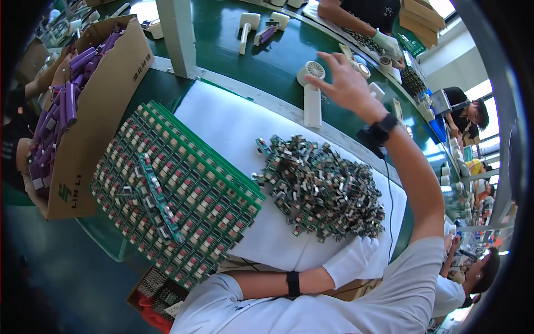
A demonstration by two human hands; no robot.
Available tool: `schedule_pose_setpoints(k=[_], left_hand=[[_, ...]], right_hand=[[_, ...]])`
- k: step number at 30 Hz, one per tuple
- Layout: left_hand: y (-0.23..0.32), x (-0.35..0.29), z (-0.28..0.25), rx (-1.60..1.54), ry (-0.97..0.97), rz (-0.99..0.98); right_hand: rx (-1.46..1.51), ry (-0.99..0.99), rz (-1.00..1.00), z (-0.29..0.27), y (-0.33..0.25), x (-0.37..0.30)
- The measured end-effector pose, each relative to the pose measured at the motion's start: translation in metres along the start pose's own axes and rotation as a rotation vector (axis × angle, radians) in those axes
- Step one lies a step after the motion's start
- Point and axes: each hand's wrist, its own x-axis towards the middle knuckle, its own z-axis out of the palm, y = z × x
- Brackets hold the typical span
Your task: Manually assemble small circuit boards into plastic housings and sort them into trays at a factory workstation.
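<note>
Hovering by the fan (312, 100) — right hand (351, 84) spread wide, nothing gripped.
Fan lies on the green belt (222, 42), past the white sheet (217, 111), its head just beside my thumb (320, 84); contact I cannot confirm. My gloved left hand (357, 257) rests at the near edge of the board pile (328, 192); whether it holds anything, I cannot tell. Risks, as I judge them: an off-centre brush against the round head could swing the fan askew; the cable (391, 222) below my right arm could snag; glove pressure could scatter loose boards. Orientation — long axis running away from me, head at the far end, handle end toward me at the rail (256, 97), grille turned mostly upward.
</note>
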Motion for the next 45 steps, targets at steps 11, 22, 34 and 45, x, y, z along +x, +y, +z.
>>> schedule_pose_setpoints(k=[11, 22, 34, 45], left_hand=[[0.003, -0.026, 0.052, 1.094, 0.216, 0.005], [-0.001, -0.005, -0.012, -0.066, -0.021, 0.091], [-0.008, -0.007, -0.02, 0.001, 0.084, 0.058], [-0.025, 0.003, -0.033, -0.317, 0.346, -0.01]], right_hand=[[0.398, -0.141, 0.062, 0.078, -0.129, 0.145], [-0.271, 0.256, -0.757, -0.06, -0.084, -0.025], [-0.262, 0.112, 0.349, -0.153, -0.048, -0.409], [0.148, 0.136, 0.55, -0.095, -0.069, -0.475]])
